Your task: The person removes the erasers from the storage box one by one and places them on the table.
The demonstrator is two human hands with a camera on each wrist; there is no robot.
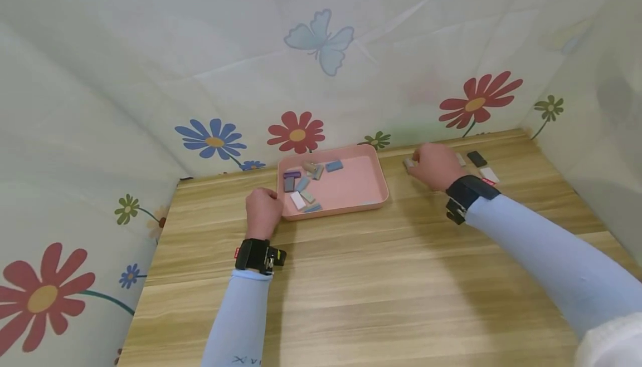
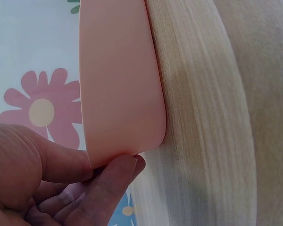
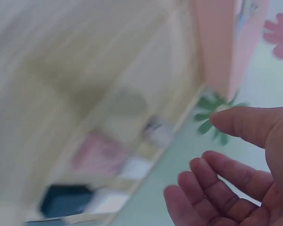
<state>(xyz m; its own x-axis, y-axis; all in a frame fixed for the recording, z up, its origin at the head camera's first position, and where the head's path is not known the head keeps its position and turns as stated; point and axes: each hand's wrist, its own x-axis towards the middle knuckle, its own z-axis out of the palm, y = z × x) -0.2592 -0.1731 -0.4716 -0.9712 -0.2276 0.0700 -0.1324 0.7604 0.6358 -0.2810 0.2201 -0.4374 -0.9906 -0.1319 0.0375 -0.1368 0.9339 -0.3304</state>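
A pink tray [image 1: 351, 189] stands on the table against the back wall. Its near left corner is pinched between the thumb and fingers of my left hand [image 1: 263, 211]; the left wrist view shows this grip on the tray wall [image 2: 118, 84]. Small blocks, perhaps erasers, lie in the tray's left half, among them a white block [image 1: 297, 200], a purple piece [image 1: 292, 175] and a blue block [image 1: 334, 165]. To the tray's right, my right hand [image 1: 436, 166] is over the table beside a small grey block [image 1: 408, 163]. In the right wrist view its thumb and fingers stand apart, holding nothing.
Beyond my right hand lie a black block [image 1: 476, 158] and a white block [image 1: 489, 175]. A pinkish block [image 3: 101, 155] shows blurred in the right wrist view. Flower-printed cloth [image 1: 225, 88] closes off the back and sides of the wooden table [image 1: 351, 289].
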